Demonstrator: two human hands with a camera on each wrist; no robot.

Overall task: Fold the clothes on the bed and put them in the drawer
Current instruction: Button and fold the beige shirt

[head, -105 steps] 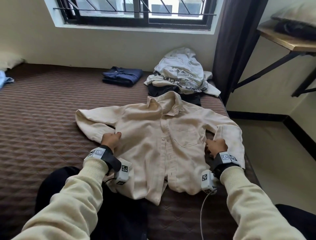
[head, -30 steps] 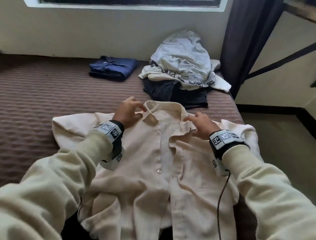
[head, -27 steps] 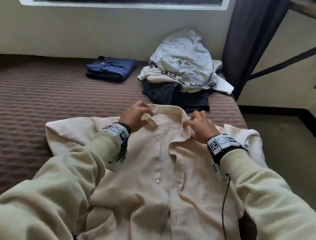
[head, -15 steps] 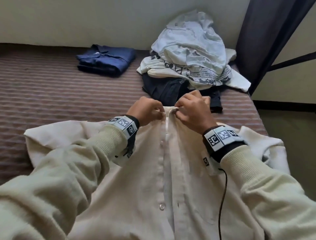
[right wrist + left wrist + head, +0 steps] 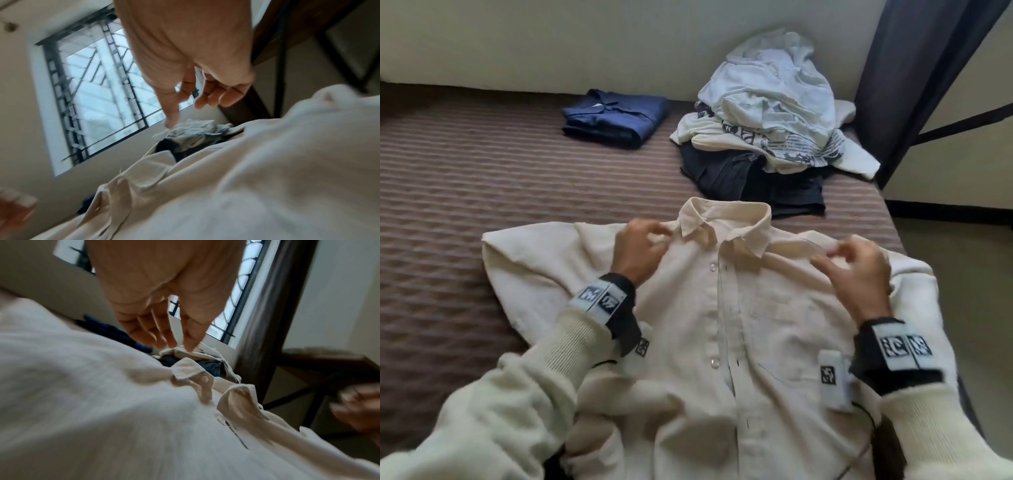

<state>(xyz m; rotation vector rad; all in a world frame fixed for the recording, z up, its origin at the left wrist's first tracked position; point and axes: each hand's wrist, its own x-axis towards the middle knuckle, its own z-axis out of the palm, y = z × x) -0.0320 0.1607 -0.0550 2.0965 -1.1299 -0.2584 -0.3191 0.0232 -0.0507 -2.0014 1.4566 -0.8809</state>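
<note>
A cream button-up shirt point(image 5: 722, 325) lies face up on the brown quilted bed point(image 5: 465, 188), collar point(image 5: 722, 219) pointing away from me and its front placket lying closed. My left hand point(image 5: 654, 236) hovers over the shirt's left shoulder beside the collar, fingers relaxed and holding nothing. My right hand point(image 5: 835, 260) hovers over the right shoulder seam, fingers loosely curled, also holding nothing. In the left wrist view the left hand point(image 5: 176, 344) hangs just above the shirt point(image 5: 102, 402). In the right wrist view the right hand point(image 5: 186, 113) is clear of the cloth point(image 5: 267, 178).
A folded navy garment point(image 5: 616, 118) sits by the far wall. Right of it is a heap of unfolded light clothes point(image 5: 767, 113) on a dark garment point(image 5: 739, 178). A dark curtain point(image 5: 914, 68) hangs at the back right. The bed ends at the right, with floor point(image 5: 962, 274) beyond.
Half a second ago both hands were pinching the collar together at its middle. They have let go and moved apart, left hand to the left shoulder, right hand to the right.
</note>
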